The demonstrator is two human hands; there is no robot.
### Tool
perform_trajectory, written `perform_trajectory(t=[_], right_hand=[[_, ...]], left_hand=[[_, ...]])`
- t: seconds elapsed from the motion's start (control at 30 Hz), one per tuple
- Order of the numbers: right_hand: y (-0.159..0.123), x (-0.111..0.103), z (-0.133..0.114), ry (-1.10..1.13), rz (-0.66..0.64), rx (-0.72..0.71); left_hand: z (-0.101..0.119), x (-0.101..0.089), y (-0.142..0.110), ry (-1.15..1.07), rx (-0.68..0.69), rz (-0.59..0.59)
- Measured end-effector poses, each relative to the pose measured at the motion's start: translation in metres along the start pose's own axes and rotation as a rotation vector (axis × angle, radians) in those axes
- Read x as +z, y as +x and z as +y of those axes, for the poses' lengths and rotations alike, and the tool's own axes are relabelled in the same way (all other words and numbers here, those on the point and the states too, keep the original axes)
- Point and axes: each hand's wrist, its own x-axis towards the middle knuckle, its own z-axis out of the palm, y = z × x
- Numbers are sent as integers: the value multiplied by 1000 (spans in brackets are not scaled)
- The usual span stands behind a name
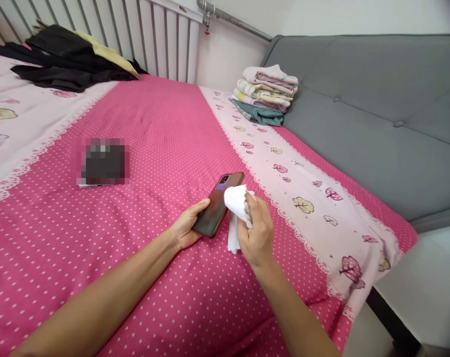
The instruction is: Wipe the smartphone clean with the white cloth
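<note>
My left hand [186,225] holds a dark phone [218,203] by its near end, back side up with the camera patch at the far end. The phone tilts just above the pink dotted bedspread [154,129]. My right hand [255,232] is closed around a bunched white cloth [235,203]. The cloth rests against the right edge of the phone, and one end of it hangs down towards the bed.
A blurred dark object [103,162] lies on the bed to the left. Dark clothes [61,62] are piled at the far left by a white radiator [158,34]. A stack of folded towels [266,94] sits against the grey padded headboard [377,114].
</note>
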Motion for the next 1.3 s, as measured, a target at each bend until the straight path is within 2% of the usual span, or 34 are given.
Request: perform_trajectory(t=[0.1, 0.17, 0.3, 0.47, 0.53, 0.6, 0.7, 0.77, 0.83, 0.9, 1.1, 1.23, 1.3], right_hand=[[3, -4, 4, -64, 112, 35], [5, -8, 7, -107, 144, 76], [8, -16, 11, -192, 145, 187], [10, -21, 15, -164, 139, 259], [10, -21, 17, -158, 97, 279], [9, -19, 20, -164, 35, 298], [6, -14, 23, -166, -19, 314], [5, -11, 23, -164, -23, 316], [5, -9, 22, -161, -23, 313], [5, -10, 20, -162, -39, 313], [6, -12, 4, -221, -262, 283], [3, -11, -17, -210, -328, 211], [2, -10, -26, -193, -353, 164]], left_hand=[[0, 0, -5, 67, -41, -61], [-1, -2, -6, 113, -58, -90], [-2, -6, -5, 208, -71, -136], [4, -12, -2, 319, -7, -172], [11, -15, -2, 444, 103, -204], [21, -14, -4, 701, 309, -247], [30, -9, -12, 1274, 638, -227], [30, -5, -18, 1660, 717, -133], [26, -1, -22, 1915, 689, -77], [20, 0, -23, 2012, 655, -79], [15, 3, -23, 2103, 595, -119], [21, 5, -28, 2129, 534, -41], [26, 5, -31, 2091, 484, -44]])
